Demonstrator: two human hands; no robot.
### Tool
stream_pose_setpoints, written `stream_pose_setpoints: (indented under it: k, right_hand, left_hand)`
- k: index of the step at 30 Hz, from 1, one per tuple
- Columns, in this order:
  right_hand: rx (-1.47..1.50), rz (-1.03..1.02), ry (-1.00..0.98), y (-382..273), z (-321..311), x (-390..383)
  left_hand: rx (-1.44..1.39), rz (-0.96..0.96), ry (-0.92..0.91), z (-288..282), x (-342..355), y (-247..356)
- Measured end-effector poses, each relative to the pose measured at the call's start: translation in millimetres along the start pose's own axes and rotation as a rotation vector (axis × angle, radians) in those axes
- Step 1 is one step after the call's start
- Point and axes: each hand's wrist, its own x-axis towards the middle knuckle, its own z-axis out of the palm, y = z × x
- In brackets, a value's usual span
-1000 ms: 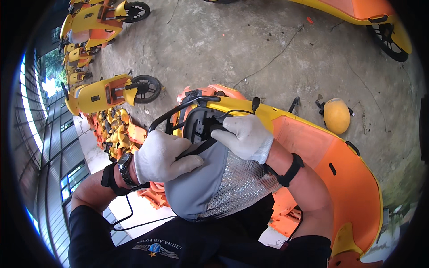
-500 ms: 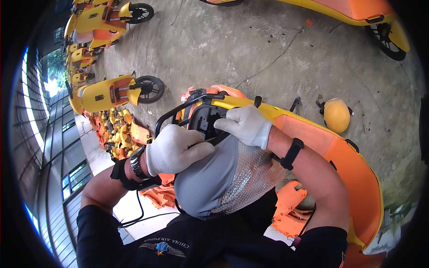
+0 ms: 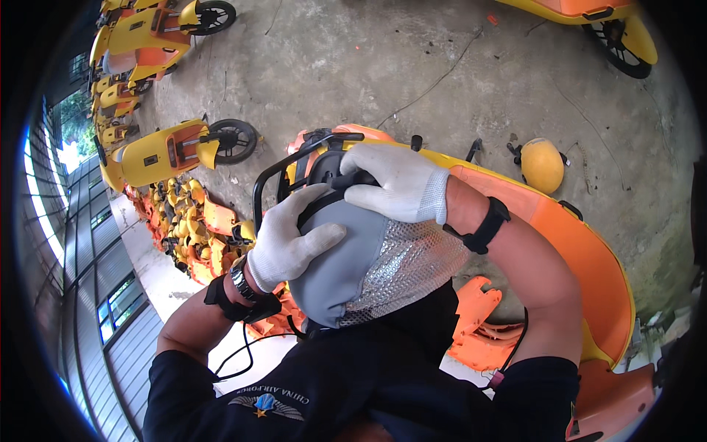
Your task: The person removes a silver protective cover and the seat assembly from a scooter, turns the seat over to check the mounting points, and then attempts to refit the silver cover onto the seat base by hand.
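My left hand, in a white knitted glove, grips the near-left edge of a grey covering with a silver, dimpled panel. My right hand, also gloved, is curled over the dark band at the covering's far edge, with fingers bent. Just beyond both hands are a black tubular frame and dark fittings on a yellow and orange scooter body. The part under my right fingers is mostly hidden.
Yellow scooters line the upper left, beside heaps of yellow and orange body parts and a metal wall. A yellow helmet-like object lies on the concrete at right, another scooter above it. Orange panels lie below.
Both hands and the grey covering have risen toward the scooter's black fittings. My right hand now arches over the dark band, and my left fingers have shifted along the edge.
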Motion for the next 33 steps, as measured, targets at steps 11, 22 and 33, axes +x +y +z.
stream_pose_setpoints:
  k: [11, 22, 33]
  right_hand:
    - [-0.238, 0.328, -0.320, -8, -22, 14]
    - [-0.416, -0.050, 0.105, 12, 17, -3]
    - [-0.421, -0.231, 0.298, 30, 23, 10]
  left_hand:
    - [-0.149, -0.062, 0.259, 4, -7, -23]
    - [0.008, -0.012, 0.266, -7, 5, -29]
    - [0.109, -0.049, 0.223, -8, 6, -11]
